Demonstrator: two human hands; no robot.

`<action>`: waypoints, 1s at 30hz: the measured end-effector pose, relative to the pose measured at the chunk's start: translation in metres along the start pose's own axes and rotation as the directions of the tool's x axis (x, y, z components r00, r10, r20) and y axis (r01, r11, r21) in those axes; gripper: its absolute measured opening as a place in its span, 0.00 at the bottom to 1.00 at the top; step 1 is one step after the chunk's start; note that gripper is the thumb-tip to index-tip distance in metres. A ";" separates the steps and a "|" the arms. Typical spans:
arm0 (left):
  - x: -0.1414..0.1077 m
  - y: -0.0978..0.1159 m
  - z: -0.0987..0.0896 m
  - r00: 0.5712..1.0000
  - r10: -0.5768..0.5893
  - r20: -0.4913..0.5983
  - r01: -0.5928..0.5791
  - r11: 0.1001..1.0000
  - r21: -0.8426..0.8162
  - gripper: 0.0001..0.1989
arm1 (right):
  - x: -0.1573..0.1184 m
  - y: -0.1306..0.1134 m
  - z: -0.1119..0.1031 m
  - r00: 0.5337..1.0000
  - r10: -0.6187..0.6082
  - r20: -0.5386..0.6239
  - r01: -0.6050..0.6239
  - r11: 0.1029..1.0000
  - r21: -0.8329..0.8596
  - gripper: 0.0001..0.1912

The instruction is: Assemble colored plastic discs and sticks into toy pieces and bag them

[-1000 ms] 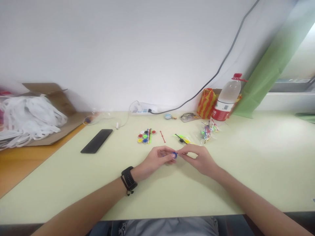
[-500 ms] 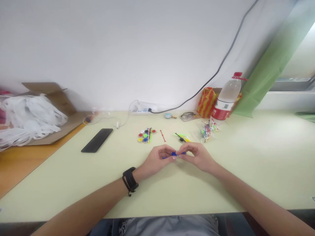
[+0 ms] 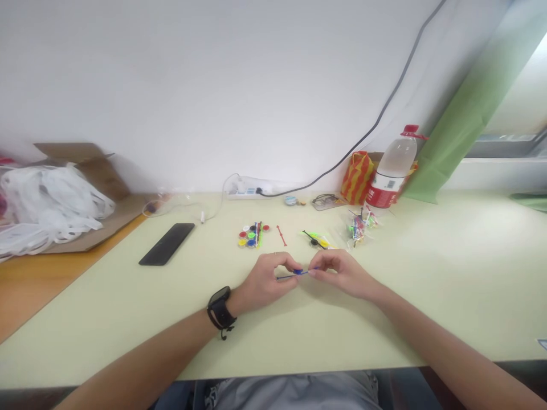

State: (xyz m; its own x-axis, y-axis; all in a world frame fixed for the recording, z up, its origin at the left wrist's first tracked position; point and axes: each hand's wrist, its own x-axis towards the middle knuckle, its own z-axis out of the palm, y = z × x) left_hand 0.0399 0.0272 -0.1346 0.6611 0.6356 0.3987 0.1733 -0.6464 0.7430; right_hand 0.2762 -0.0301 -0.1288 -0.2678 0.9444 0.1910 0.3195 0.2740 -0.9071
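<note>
My left hand [image 3: 269, 279] pinches a small round blue piece [image 3: 298, 271] between thumb and fingers. A thin blue stick [image 3: 284, 277] runs across under it. My right hand [image 3: 339, 272] is closed on the stick's other end, at the right of the round piece. Beyond my hands lie several coloured discs [image 3: 251, 235] with thin sticks beside them, a single red stick [image 3: 281, 236], and a black stick with a black disc [image 3: 314, 242] among yellow and green pieces.
A black phone [image 3: 167, 244] lies at the left. Further back are a power strip [image 3: 243, 192], glasses [image 3: 325, 199], a bag of coloured parts [image 3: 356, 229] and a large bottle [image 3: 391, 176]. A cardboard box [image 3: 109, 219] with white straps stands far left.
My left hand has shifted slightly left, and its fingers are now a little apart from my right hand's. The blue round piece is tilted more edge-on, and more of the stick shows.
</note>
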 end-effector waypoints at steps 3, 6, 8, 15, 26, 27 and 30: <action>0.000 0.002 -0.001 1.000 0.016 0.013 -0.016 1.000 -0.021 0.04 | 0.000 0.001 0.001 1.000 0.003 -0.003 -0.003 0.999 0.037 0.12; 0.000 0.002 0.001 0.999 0.018 0.042 -0.012 0.991 -0.130 0.04 | 0.001 0.006 0.002 1.000 0.005 -0.020 -0.004 0.997 0.079 0.13; 0.000 0.000 0.004 0.998 0.001 0.064 0.014 0.973 -0.232 0.03 | 0.003 0.010 0.002 0.998 0.005 -0.064 0.003 0.992 0.127 0.13; 0.005 -0.007 0.010 0.985 -0.164 0.052 0.170 0.880 -0.443 0.12 | 0.001 0.011 0.007 0.956 -0.049 -0.290 0.077 0.994 0.084 0.17; 0.007 -0.015 0.007 0.966 -0.256 -0.019 0.210 0.833 -0.512 0.14 | 0.001 0.015 0.013 0.989 0.081 -0.124 -0.057 0.980 0.188 0.33; 0.007 -0.014 0.007 0.966 -0.257 -0.015 0.213 0.831 -0.514 0.14 | 0.002 0.015 0.011 0.989 0.091 -0.115 -0.067 0.978 0.199 0.36; 0.007 -0.013 0.007 0.967 -0.255 -0.004 0.217 0.828 -0.517 0.14 | 0.002 0.011 0.008 0.978 0.103 -0.183 -0.058 0.970 0.236 0.33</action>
State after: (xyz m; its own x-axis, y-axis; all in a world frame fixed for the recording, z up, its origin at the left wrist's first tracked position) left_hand 0.0474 0.0365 -0.1451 0.5924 0.7810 0.1978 -0.0910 -0.1791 0.9796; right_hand 0.2722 -0.0261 -0.1414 -0.0622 0.9848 0.1622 0.1109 0.1683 -0.9795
